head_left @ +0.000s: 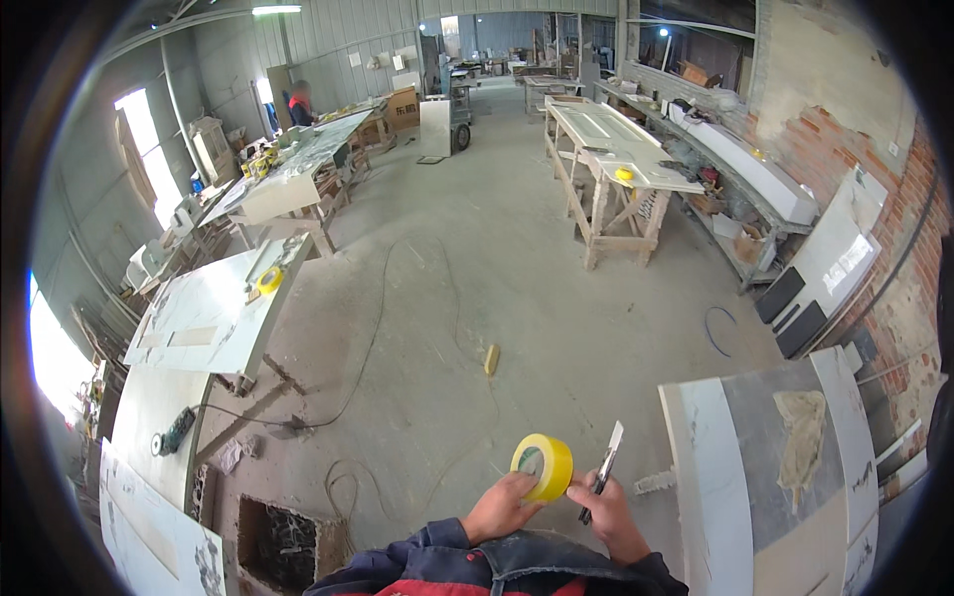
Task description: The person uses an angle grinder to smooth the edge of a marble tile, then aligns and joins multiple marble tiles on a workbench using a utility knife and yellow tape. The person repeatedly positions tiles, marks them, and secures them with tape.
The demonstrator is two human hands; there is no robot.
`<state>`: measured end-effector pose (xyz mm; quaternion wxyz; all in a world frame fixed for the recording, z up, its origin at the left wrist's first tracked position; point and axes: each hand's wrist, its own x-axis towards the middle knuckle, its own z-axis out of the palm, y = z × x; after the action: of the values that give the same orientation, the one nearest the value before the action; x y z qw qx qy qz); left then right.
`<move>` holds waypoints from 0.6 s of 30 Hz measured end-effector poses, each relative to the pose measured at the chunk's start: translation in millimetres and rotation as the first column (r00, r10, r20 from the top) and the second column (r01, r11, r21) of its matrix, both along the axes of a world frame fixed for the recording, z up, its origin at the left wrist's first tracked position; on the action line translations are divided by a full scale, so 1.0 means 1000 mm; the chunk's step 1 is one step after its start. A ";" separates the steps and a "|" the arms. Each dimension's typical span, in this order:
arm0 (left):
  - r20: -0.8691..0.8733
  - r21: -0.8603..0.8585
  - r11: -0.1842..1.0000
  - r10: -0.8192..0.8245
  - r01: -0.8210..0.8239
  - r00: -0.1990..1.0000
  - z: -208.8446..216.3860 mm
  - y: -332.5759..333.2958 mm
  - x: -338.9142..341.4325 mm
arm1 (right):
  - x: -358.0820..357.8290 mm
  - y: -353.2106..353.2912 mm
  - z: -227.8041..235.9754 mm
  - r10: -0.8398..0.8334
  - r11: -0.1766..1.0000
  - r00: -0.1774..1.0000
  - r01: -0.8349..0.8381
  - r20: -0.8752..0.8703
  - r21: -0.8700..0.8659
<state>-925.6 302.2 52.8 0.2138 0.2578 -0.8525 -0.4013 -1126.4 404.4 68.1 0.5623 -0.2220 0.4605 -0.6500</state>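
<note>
In front of my body at the lower middle, my left hand (502, 509) grips a roll of yellow tape (558, 471) by its near edge. The roll is tilted, with its cardboard core facing left. My right hand (614, 517) is closed around a utility knife (604, 470), whose blade points up and away from me. Fingertips of the right hand reach the roll's right side; whether they pinch a tape end is too small to tell.
Stone slabs lie on supports at left, with an angle grinder (175, 433) and another tape roll (269, 280). A slab-topped stand (702, 447) is close on my right. A cable (373, 343) crosses the floor near an open bin (248, 556). A person (300, 106) stands far left.
</note>
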 end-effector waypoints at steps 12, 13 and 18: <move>-0.078 -0.230 0.950 -0.236 0.213 0.969 0.028 -0.258 -0.150 | -0.116 -0.242 -0.002 -0.207 0.977 0.972 0.210 0.111 -0.018; -0.080 -0.218 0.951 -0.240 0.218 0.967 0.027 -0.278 -0.167 | -0.133 -0.261 -0.003 -0.244 0.969 0.966 0.245 0.082 -0.006; 0.042 -0.178 0.973 -0.144 0.149 0.989 0.022 -0.377 -0.247 | -0.251 -0.338 -0.005 -0.367 0.926 0.929 0.369 -0.040 0.084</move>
<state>-1172.8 -74.5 75.2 0.1940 0.1791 -0.9051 -0.3332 -1377.2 66.1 63.2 0.4342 -0.1140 0.5294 -0.7198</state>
